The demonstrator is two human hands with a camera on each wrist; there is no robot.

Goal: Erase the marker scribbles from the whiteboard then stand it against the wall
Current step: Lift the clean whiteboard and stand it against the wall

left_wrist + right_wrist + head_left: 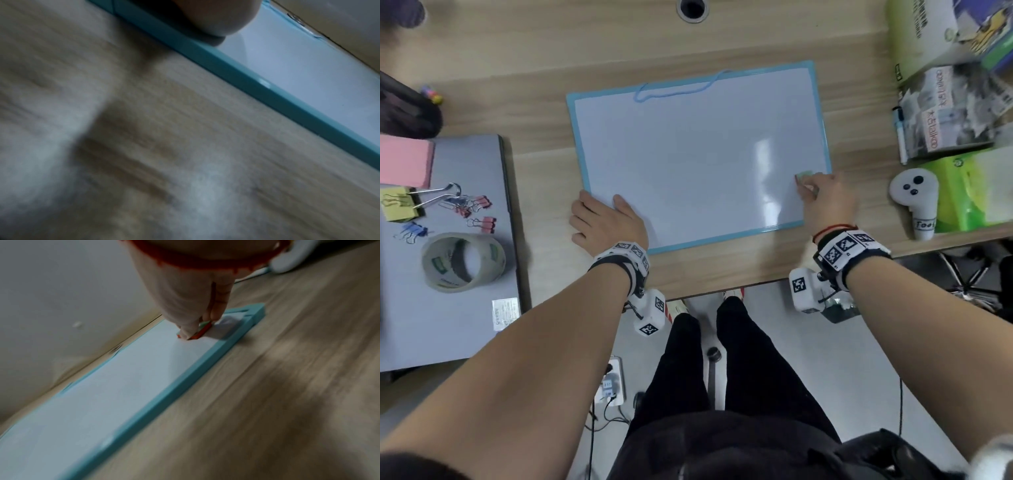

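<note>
A whiteboard (688,154) with a light blue frame and a blue hanging cord lies flat on the wooden desk; its white face shows no marks. My right hand (822,195) pinches a small green and red eraser (804,178) and holds it down on the board near the right edge. The right wrist view shows the eraser (202,331) under my fingertips (189,332) on the board (123,378). My left hand (602,219) lies flat over the board's near left corner, thumb on the white face. In the left wrist view, part of the hand (216,19) rests on the frame (236,73).
A grey box (448,240) to the left carries binder clips, sticky notes and a tape roll (464,262). Right of the board lie a marker (900,133), a white plush toy (916,202), green packs and boxes. A cable hole (692,8) sits at the desk's back.
</note>
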